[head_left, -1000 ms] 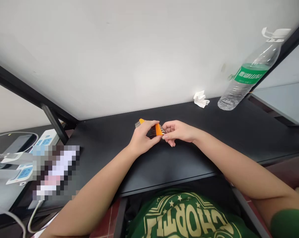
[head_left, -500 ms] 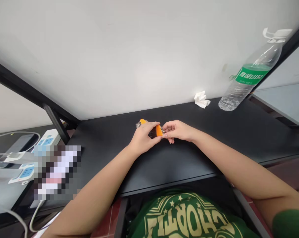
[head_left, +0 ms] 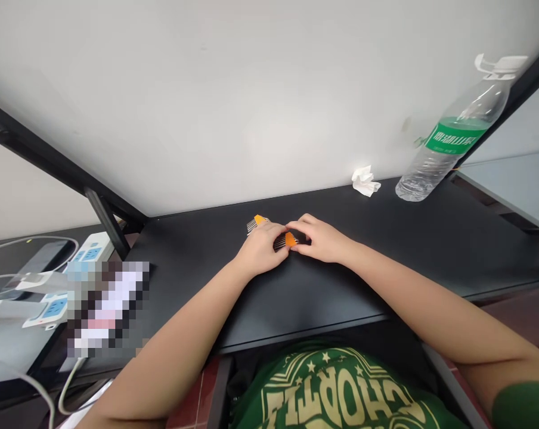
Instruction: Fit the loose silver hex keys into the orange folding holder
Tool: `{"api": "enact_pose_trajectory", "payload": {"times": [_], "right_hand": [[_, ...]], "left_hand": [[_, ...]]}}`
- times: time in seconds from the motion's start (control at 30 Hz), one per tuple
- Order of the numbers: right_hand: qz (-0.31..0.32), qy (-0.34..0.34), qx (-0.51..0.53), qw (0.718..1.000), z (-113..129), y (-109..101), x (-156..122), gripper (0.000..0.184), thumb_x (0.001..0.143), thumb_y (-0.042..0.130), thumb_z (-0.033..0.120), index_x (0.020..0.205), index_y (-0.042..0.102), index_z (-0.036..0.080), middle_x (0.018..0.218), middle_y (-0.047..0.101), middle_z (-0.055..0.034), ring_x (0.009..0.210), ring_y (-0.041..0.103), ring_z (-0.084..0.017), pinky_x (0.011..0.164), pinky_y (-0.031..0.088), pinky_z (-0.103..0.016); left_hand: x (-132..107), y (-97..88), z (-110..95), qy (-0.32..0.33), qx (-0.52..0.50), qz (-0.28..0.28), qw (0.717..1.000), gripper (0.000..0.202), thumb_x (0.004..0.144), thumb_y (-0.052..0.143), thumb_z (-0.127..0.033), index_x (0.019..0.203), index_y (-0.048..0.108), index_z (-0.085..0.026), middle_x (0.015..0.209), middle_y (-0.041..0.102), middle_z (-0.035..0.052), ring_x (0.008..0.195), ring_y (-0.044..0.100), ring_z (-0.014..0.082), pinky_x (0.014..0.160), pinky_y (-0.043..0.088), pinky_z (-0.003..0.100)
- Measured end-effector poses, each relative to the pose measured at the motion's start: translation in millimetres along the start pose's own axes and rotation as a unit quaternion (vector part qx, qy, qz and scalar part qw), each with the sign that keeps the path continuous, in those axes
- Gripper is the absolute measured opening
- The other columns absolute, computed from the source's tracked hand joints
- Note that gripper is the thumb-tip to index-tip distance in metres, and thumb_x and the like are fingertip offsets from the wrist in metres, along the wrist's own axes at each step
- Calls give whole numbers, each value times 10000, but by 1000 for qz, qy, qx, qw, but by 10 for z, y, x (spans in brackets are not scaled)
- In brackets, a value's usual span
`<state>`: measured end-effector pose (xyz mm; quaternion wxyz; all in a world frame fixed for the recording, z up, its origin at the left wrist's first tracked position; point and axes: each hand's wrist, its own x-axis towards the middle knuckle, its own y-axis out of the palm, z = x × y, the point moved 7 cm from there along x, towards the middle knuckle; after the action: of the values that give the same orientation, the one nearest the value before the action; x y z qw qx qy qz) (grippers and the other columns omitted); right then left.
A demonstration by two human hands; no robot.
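Note:
Above the black tabletop, a set of thin rods (head_left: 280, 242) with orange pieces runs between my two hands; its exact kind is unclear. My left hand (head_left: 261, 249) is wrapped over its middle, thumb on the near side and fingers on the far side. One orange piece (head_left: 259, 219), with silvery rod ends sticking out, shows beyond the left fingers. At the other end, the thumb and index finger of my right hand (head_left: 322, 239) curve around the second orange piece (head_left: 290, 239), their tips at its edges. My palms hide part of the set.
A large clear bottle (head_left: 430, 167) with a green label and a crumpled white tissue (head_left: 365, 181) stand by the wall at the back right. On the left are a white power strip (head_left: 90, 251) with plugs and cables, and a blurred-out phone (head_left: 112, 307).
My right hand has shifted its hold: the index finger now reaches up to the far edge of the orange piece, next to my left fingertips. The left hand keeps its hold.

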<state>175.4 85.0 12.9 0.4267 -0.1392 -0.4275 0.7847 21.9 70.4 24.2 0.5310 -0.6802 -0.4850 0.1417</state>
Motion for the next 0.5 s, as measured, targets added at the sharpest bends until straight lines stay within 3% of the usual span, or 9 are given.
{"api": "enact_pose_trajectory", "payload": {"times": [0.1, 0.17, 0.23, 0.33, 0.43, 0.5], "right_hand": [[5, -62, -39, 997, 90, 79, 0, 379, 950, 685, 314, 1329, 693, 297, 1324, 607, -91, 1067, 616, -253, 919, 522, -406], [7, -81, -82, 993, 88, 119, 24, 260, 978, 648, 274, 1215, 754, 275, 1294, 639, -93, 1106, 580, -276, 957, 497, -435], [4, -71, -114, 991, 4, 115, 70, 250, 1010, 596, 253, 1189, 770, 269, 1251, 672, -97, 1069, 572, -275, 934, 489, -439], [-18, -20, -150, 988, -236, 9, 147, 292, 1031, 552, 244, 1235, 759, 275, 1267, 686, -113, 1061, 575, -289, 905, 483, -459], [-54, 41, -176, 982, -470, -160, 180, 320, 1014, 572, 250, 1287, 737, 265, 1347, 657, -146, 1165, 556, -354, 939, 473, -537], [-96, 50, -174, 979, -499, -263, 169, 327, 982, 619, 250, 1289, 733, 247, 1382, 630, -166, 1262, 519, -397, 989, 458, -602]], "left_hand": [[6, -134, 217, -60, 31, -72, 995, 263, 848, 628, -222, 1101, 700, -218, 1143, 737, 75, 1081, 642, 287, 1004, 529, 469], [6, -191, 437, -134, 86, -94, 983, 325, 868, 629, -293, 1176, 688, -206, 1217, 712, 119, 1127, 616, 343, 985, 526, 522], [15, -181, 642, -196, 133, -63, 970, 458, 865, 657, -420, 1263, 666, -195, 1282, 668, 174, 1175, 587, 410, 951, 524, 576], [42, -164, 825, -235, 146, -16, 961, 491, 838, 682, -548, 1213, 695, -231, 1238, 658, 173, 1187, 584, 429, 943, 522, 603], [51, -185, 908, -268, 118, -7, 956, 408, 796, 729, -539, 1083, 723, -249, 1206, 673, 147, 1202, 595, 425, 953, 523, 623], [38, -193, 920, -286, 90, -10, 954, 386, 747, 781, -504, 1015, 715, -233, 1171, 698, 132, 1179, 620, 410, 952, 535, 609]]}}
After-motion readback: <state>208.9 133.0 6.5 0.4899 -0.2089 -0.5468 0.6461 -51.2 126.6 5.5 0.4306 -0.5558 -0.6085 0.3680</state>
